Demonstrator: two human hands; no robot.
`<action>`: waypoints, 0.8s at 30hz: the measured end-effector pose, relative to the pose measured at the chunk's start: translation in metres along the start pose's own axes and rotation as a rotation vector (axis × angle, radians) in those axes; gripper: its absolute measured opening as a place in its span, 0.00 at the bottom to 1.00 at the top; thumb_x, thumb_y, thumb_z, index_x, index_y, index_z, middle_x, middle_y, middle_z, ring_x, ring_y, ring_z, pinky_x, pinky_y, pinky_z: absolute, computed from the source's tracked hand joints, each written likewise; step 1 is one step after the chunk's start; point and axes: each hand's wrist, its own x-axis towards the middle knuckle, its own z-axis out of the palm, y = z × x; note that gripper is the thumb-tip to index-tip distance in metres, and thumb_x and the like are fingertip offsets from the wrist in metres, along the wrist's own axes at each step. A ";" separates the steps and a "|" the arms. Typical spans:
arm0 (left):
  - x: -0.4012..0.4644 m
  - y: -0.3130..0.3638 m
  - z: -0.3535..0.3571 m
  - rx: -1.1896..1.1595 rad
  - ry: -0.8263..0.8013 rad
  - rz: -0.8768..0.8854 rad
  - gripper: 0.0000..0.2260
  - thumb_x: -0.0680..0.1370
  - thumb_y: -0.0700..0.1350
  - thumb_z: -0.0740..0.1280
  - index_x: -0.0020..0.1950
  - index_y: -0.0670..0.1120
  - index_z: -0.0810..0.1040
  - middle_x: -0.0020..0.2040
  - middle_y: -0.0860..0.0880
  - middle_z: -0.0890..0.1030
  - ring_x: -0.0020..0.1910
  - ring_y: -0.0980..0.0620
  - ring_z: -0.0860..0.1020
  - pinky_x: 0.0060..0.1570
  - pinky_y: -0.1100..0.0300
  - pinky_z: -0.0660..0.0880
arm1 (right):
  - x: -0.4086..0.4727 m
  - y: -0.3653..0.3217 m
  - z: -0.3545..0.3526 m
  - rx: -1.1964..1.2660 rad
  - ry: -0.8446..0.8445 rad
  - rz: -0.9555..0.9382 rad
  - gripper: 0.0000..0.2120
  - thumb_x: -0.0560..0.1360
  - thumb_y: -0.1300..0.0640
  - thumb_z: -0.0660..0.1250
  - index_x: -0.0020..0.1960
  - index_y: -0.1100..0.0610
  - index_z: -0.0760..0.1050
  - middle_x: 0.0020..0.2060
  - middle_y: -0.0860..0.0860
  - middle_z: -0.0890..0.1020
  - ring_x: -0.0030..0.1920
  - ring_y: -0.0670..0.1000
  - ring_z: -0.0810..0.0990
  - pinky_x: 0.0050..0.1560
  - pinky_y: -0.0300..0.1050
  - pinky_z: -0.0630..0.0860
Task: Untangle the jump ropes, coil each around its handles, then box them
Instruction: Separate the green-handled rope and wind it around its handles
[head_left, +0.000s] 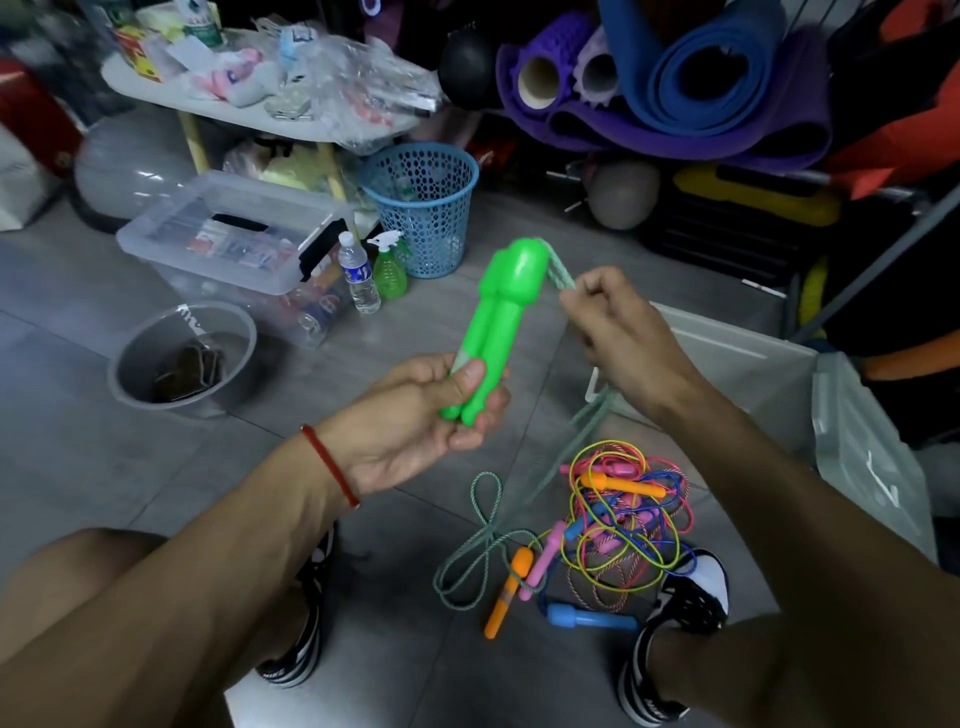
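Green handles (488, 332) sit gripped in the left hand (415, 421). Right hand (618, 327) pinches the limp cord (563, 273); wind from there.

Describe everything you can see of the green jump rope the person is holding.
The bright green plastic jump rope handles sit side by side, tilted with their bulbous ends upward, the left hand gripping their lower ends. A pale green braided cord leaves the top; the right hand pinches it. The cord runs down to loose loops on the grey floor tiles.
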 end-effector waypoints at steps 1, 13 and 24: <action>0.001 0.004 0.000 -0.070 0.007 0.025 0.09 0.81 0.42 0.59 0.56 0.38 0.72 0.40 0.45 0.75 0.35 0.52 0.70 0.28 0.65 0.65 | -0.003 0.003 0.001 -0.211 0.029 -0.112 0.13 0.80 0.39 0.58 0.46 0.49 0.69 0.32 0.44 0.73 0.36 0.50 0.75 0.40 0.48 0.69; 0.008 0.003 0.008 -0.204 0.215 0.136 0.11 0.84 0.41 0.57 0.51 0.35 0.75 0.53 0.33 0.77 0.33 0.52 0.71 0.33 0.58 0.68 | -0.033 -0.002 0.051 0.181 -0.551 0.119 0.15 0.86 0.55 0.54 0.49 0.56 0.78 0.36 0.53 0.81 0.38 0.48 0.79 0.40 0.32 0.74; 0.013 -0.003 -0.035 0.384 0.610 0.210 0.10 0.84 0.36 0.60 0.63 0.39 0.74 0.38 0.42 0.78 0.26 0.52 0.69 0.26 0.64 0.64 | -0.037 0.004 0.021 -0.559 -0.396 -0.174 0.12 0.82 0.43 0.60 0.53 0.50 0.76 0.36 0.45 0.75 0.45 0.51 0.75 0.45 0.44 0.68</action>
